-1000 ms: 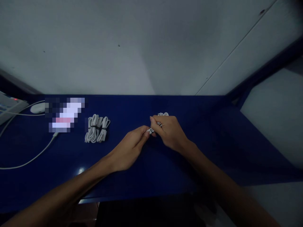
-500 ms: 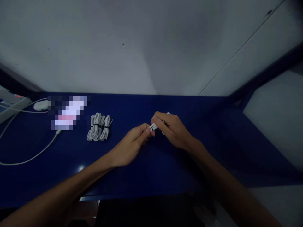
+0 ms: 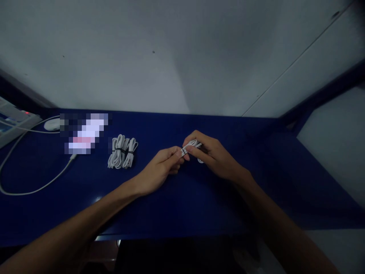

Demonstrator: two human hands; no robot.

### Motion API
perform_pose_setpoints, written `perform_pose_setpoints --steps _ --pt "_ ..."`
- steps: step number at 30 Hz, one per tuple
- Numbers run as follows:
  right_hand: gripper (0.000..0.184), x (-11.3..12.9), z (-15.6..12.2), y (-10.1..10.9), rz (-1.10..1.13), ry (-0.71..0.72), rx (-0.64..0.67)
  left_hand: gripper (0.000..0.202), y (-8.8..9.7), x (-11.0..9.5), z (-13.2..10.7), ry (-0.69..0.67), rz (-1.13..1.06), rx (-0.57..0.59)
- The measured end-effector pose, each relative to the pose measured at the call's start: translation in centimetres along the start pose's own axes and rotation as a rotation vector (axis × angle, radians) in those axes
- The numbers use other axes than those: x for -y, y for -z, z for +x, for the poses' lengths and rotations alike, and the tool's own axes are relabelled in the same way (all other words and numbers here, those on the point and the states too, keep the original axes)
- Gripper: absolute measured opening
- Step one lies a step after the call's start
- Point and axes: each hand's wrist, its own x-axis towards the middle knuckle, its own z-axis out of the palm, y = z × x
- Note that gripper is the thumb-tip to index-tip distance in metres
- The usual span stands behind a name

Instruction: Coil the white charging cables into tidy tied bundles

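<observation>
A small coiled white cable [image 3: 193, 146] with a dark tie sits between both hands, just above the blue table [image 3: 182, 198]. My right hand [image 3: 212, 156] wraps its fingers round the coil. My left hand [image 3: 161, 169] pinches the near end of the same coil with fingertips together. Most of the coil is hidden inside my right hand.
Two tied white cable bundles [image 3: 122, 152] lie side by side to the left. Further left are a pixelated patch [image 3: 84, 133], a white mouse [image 3: 53, 123], a loose white cord [image 3: 34, 182] and a white device [image 3: 11, 123] at the edge. A pale wall stands behind.
The view has shifted slightly. My right hand has turned the coil so its fingers lie more over it; my left hand keeps its pinch on the near end.
</observation>
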Motion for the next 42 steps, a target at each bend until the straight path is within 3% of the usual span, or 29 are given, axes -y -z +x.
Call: perform_pose_setpoints --steps 9,21,26,30,35,42 --pt "0.014 0.5 0.1 -0.3 0.068 0.002 -0.022 0.033 0.2 0.0 -0.5 -0.100 0.111 0.022" --pt "0.016 0.7 0.1 -0.7 0.098 0.016 -0.046 0.037 -0.4 -0.4 -1.4 -0.173 0.486 -0.080" --pt "0.015 0.7 0.1 -0.7 0.089 0.043 -0.031 0.039 -0.4 -0.1 -1.3 -0.158 0.458 -0.095" --pt "0.013 0.6 0.0 -0.3 -0.044 0.116 -0.052 0.038 -0.4 0.1 -1.2 -0.172 0.439 -0.093" --pt "0.028 0.7 -0.1 0.3 -0.087 0.172 -0.027 0.039 0.0 0.2 -0.9 -0.118 0.385 -0.091" --pt "0.010 0.3 0.0 0.4 -0.091 0.159 -0.032 0.038 0.2 0.3 -0.7 -0.101 0.374 -0.054"
